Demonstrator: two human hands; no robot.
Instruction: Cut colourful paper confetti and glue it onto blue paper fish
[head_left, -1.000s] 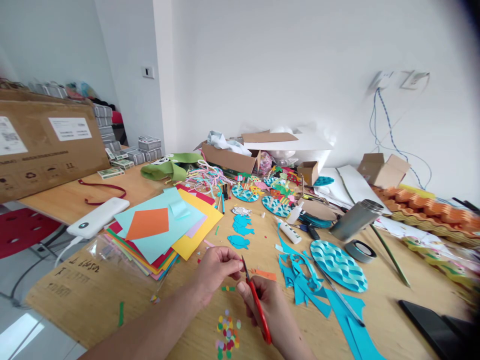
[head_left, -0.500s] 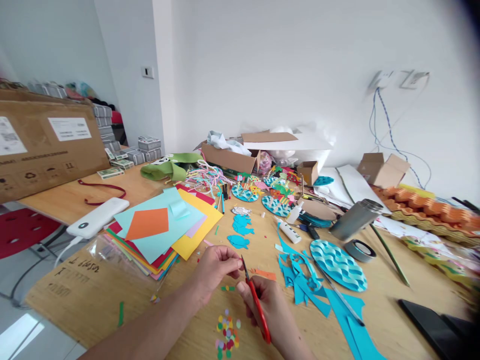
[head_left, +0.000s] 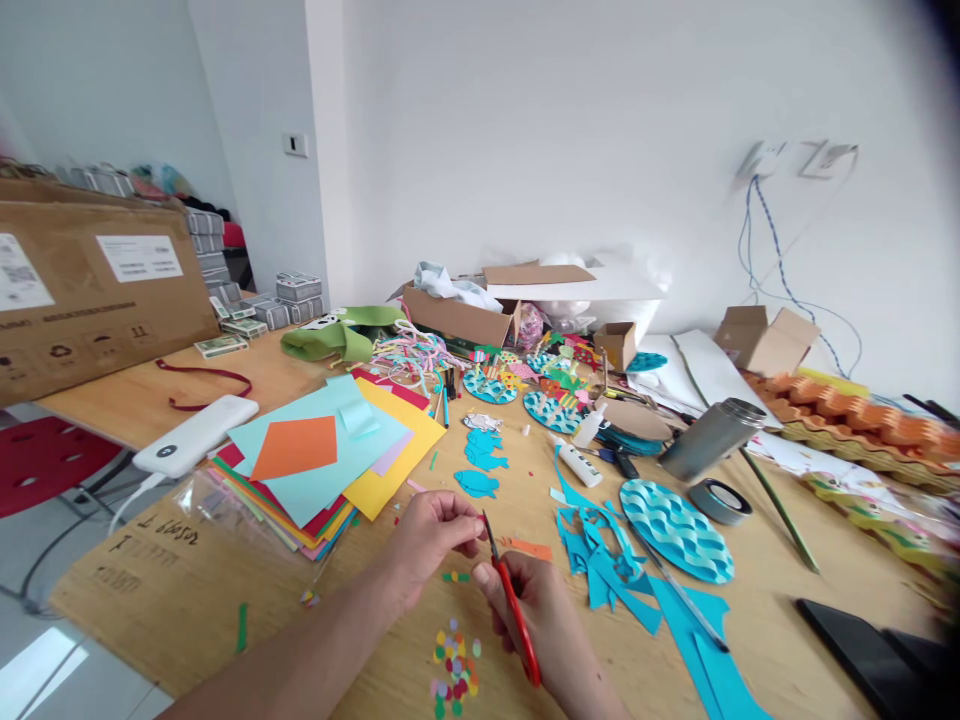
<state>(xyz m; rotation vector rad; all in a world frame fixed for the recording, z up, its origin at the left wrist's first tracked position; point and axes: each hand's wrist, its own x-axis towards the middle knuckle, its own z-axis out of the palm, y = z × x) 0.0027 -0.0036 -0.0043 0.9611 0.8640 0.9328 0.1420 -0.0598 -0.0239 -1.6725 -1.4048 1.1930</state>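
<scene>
Your left hand (head_left: 433, 538) has its thumb and finger pinched together. It looks like they hold a tiny red bit (head_left: 482, 523), but it is too small to be sure. Your right hand (head_left: 536, 600) has its grip closed around the red scissors (head_left: 517, 620), and the pointy end sits right by your left fingertips. I can't tell how far apart the blades are.

Watch out! The bit is so little that your fingers are very near the blades, so a small slip could nick you. If you pinch too softly, the bit could drop and get lost on the bench (head_left: 360, 640). The paper dots (head_left: 454, 665) lie loose just below your hands, so a sleeve, a bump or a puff of air could scatter them. The orange strip (head_left: 531, 549) lies just behind your right hand, and a knock could push it away.
</scene>
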